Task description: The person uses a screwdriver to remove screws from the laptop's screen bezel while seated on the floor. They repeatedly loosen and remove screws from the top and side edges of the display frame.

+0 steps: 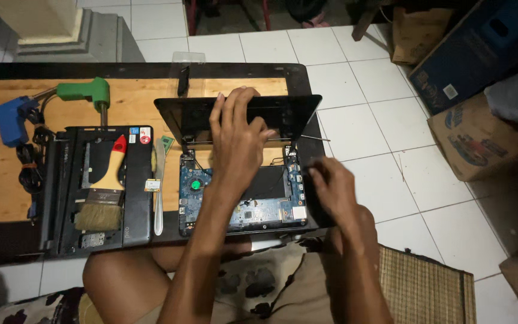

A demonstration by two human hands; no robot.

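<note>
A small black laptop with its bottom half stripped open (pixel 241 201) lies on a low wooden worktable with a black border (pixel 133 102), its long axis running left to right across the view. The exposed blue circuit board (pixel 211 198) faces up, and the black screen lid (pixel 238 117) stands tilted up at the far edge, away from the person.

The left hand (pixel 238 141) reaches forward over the board, arm stretched straight from the lower middle of the view. Its fingers are spread and curled over the top edge and face of the screen lid, gripping it.

The right hand (pixel 331 189) rests at the laptop's right edge, palm down, fingers loosely bent and pressing on the black casing there; the wrist bends in from the lower right. It is blurred, so whether it pinches anything cannot be told.

To the left lies a separate black laptop cover panel (pixel 100 186), with a wooden-handled paintbrush with a red tip (pixel 106 189) resting on it. Farther left sit a green soldering tool (pixel 85 93) and a blue tool (pixel 10 117). The person sits cross-legged on a white tiled floor (pixel 391 150).
</note>
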